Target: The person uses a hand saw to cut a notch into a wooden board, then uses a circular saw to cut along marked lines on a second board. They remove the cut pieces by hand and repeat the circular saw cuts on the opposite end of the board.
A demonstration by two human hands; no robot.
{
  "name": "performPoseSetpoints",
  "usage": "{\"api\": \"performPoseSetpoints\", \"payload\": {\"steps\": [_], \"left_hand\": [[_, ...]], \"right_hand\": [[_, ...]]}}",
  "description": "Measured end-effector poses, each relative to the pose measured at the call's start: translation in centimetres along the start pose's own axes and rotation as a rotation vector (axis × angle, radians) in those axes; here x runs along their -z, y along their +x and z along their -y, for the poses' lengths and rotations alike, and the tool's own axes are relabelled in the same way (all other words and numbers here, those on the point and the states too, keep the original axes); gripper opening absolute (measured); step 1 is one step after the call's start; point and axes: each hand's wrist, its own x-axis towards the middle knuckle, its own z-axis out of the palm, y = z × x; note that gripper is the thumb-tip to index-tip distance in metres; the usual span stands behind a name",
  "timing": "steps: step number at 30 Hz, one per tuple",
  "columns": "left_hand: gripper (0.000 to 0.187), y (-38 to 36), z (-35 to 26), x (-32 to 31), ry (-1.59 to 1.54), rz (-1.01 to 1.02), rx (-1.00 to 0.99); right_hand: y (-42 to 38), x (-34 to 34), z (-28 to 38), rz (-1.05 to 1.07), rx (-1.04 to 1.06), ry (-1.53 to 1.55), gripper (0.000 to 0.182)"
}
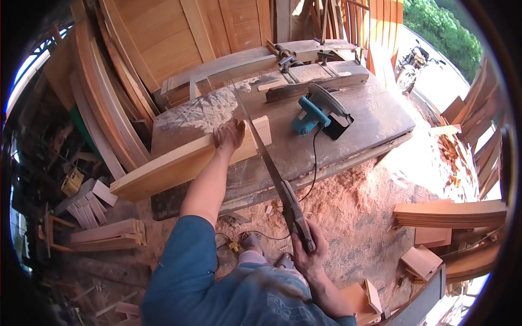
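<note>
Left grip (pixel 230 135) on smooth plank (pixel 179 167), right grip (pixel 311 249) on tapered saw (pixel 273 166)

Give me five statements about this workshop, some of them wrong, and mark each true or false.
1. The right hand grips a handsaw by its handle. True.
2. The left hand holds the circular saw. False: it is on the upper edge of a wooden board.
3. A teal circular saw rests on the table. True.
4. The circular saw's cord is bright white. False: the cord is dark.
5. A motorcycle stands outside, beyond the table. True.
</note>
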Motion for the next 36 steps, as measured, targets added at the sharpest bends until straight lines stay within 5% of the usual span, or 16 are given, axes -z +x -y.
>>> {"api": "performPoseSetpoints", "payload": {"steps": [13,26,29,33,36], "left_hand": [[0.042,-1.6,-0.4,0.2,-0.032,-0.083,-0.067],[0.047,-0.6,-0.6,0.8,-0.076,0.008,0.021],[0.047,-0.9,-0.9,1.3,-0.072,0.003,0.018],[0.047,-1.5,-1.2,1.8,-0.081,0.006,0.031],[0.048,-0.9,-1.3,2.2,-0.074,0.063,0.05]], "right_hand": [[0.6,-0.1,-0.2,0.081,0.204,-0.11,0.054],[-9.1,7.4,0.7,0.147,0.004,-0.109,0.052],[-5.2,5.1,0.9,0.116,0.137,-0.125,0.048],[2.5,-1.6,0.6,0.086,0.017,-0.044,0.045],[1.1,-1.0,-0.9,0.044,0.134,-0.082,0.045]]}}
